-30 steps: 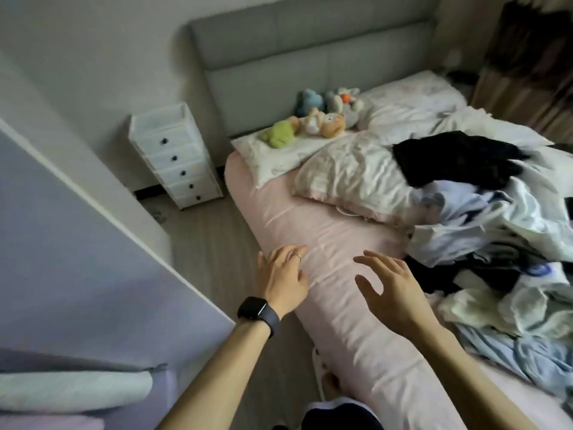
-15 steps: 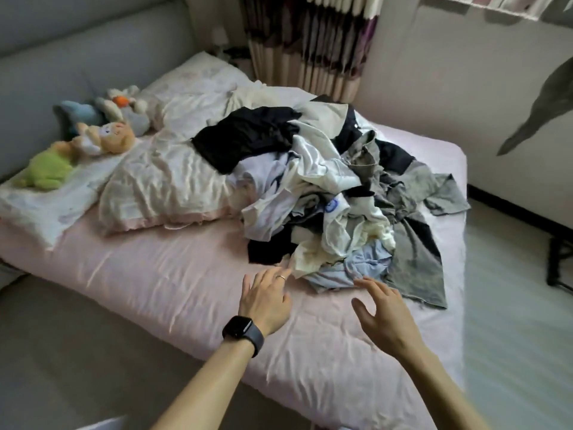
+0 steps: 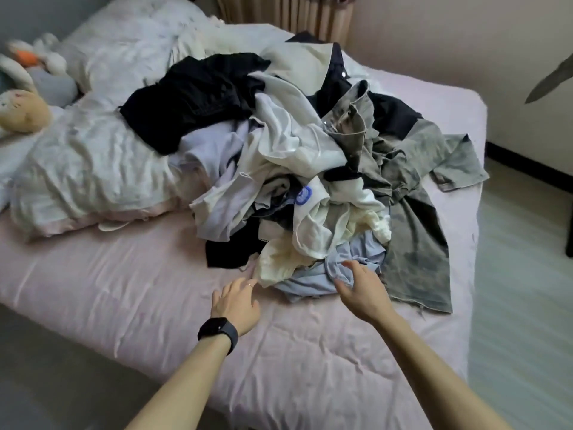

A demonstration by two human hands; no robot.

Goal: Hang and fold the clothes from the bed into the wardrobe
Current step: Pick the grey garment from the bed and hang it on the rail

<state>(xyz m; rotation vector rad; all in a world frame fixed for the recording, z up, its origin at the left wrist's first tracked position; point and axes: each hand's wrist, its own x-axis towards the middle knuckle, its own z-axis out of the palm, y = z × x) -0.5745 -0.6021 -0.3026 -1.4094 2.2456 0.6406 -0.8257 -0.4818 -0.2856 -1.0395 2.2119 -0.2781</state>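
Observation:
A heap of mixed clothes lies on the pink bed: black, white, pale blue and grey pieces tangled together. At its near edge sits a crumpled light blue garment beside a cream one. My right hand reaches onto the light blue garment with fingers spread, touching the cloth. My left hand, with a dark watch at the wrist, hovers over the sheet; its fingertips reach the cream garment's edge. The wardrobe is out of view.
A rumpled white pillow lies left of the heap, with stuffed toys at the far left. A grey washed shirt spreads toward the bed's right edge. Curtains hang behind, and bare floor runs along the right.
My view has swung from the wardrobe side to the clothes heap and closed in. Both hands have moved forward, the right one now landing on the light blue garment.

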